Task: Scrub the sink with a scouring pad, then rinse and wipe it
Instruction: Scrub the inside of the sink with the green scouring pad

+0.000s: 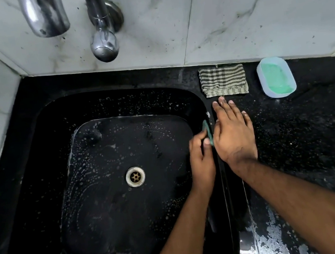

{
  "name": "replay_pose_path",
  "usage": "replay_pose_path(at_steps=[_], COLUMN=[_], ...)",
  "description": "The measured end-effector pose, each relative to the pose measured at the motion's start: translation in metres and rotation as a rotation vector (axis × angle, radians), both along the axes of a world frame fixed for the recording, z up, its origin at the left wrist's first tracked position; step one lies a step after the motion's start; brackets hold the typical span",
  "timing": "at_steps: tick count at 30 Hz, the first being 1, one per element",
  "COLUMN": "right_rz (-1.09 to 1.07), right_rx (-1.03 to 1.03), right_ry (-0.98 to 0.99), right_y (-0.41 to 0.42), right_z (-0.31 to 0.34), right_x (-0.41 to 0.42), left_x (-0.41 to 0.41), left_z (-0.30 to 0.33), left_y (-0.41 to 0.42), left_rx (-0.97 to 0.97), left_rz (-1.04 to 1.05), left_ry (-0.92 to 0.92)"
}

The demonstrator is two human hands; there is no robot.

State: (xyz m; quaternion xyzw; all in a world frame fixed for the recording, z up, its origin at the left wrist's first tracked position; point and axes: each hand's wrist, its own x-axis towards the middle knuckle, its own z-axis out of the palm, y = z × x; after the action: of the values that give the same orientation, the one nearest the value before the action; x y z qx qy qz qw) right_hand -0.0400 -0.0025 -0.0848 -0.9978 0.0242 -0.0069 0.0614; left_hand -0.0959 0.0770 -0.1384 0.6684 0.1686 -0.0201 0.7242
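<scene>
The black sink [41, 130] fills the left of the view, its floor and walls speckled with soap foam, with a metal drain [135, 176] near the middle. My left hand [202, 160] is inside the basin, shut on a green scouring pad [208, 132] that presses against the sink's right inner wall. My right hand [234, 130] lies flat with fingers spread on the counter rim just right of the sink, holding nothing. A striped cloth [223, 80] lies folded on the counter beyond my right fingertips.
Two chrome taps [104, 43] hang over the sink's back edge from the marble wall; no water runs. A light blue soap dish [276, 77] with green soap sits at the back right. The black counter [311, 129] is wet near the front.
</scene>
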Motion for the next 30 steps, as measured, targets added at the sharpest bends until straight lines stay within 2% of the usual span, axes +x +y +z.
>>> replay_pose_path(at_steps=[4, 7, 10, 11, 14, 15, 16, 18, 21, 26, 28, 30], right_rz=[0.003, 0.003, -0.006, -0.004, 0.002, -0.008, -0.012, -0.011, 0.001, 0.001, 0.008, 0.046], right_rx=[0.005, 0.007, 0.018, 0.019, 0.028, 0.036, 0.038, 0.044, 0.074, 0.085, 0.136, 0.227], right_ry=[-0.012, -0.014, -0.013, -0.013, -0.011, -0.011, -0.013, -0.021, -0.026, -0.050, -0.058, -0.069], right_y=[0.001, 0.001, 0.001, 0.001, 0.001, 0.000, 0.000, -0.001, -0.002, -0.001, -0.002, -0.005], right_z=[0.000, 0.000, 0.001, 0.001, 0.001, 0.001, 0.000, -0.002, -0.002, -0.002, -0.002, 0.001], right_x=[0.001, 0.000, -0.001, -0.001, 0.001, 0.001, 0.002, 0.001, 0.001, 0.000, 0.001, -0.005], left_x=[0.035, -0.006, -0.056, -0.054, -0.007, 0.011, 0.027, 0.033, -0.004, -0.072, -0.069, -0.046], left_z=[-0.020, -0.041, -0.034, -0.022, 0.015, 0.019, 0.015, -0.015, -0.042, -0.003, 0.001, -0.009], left_y=[0.002, 0.009, 0.010, 0.007, 0.004, 0.004, 0.006, 0.011, 0.012, 0.007, 0.008, 0.009], left_rx=[-0.006, 0.006, -0.133, -0.150, -0.090, -0.068, -0.056, -0.031, -0.066, -0.198, -0.124, -0.021], left_rz=[0.056, 0.041, 0.100, 0.127, 0.145, 0.137, 0.135, 0.131, 0.128, 0.151, 0.138, 0.138], left_ry=[0.034, 0.172, 0.319, 0.287, -0.006, -0.055, -0.054, 0.075, 0.270, 0.204, 0.172, 0.265])
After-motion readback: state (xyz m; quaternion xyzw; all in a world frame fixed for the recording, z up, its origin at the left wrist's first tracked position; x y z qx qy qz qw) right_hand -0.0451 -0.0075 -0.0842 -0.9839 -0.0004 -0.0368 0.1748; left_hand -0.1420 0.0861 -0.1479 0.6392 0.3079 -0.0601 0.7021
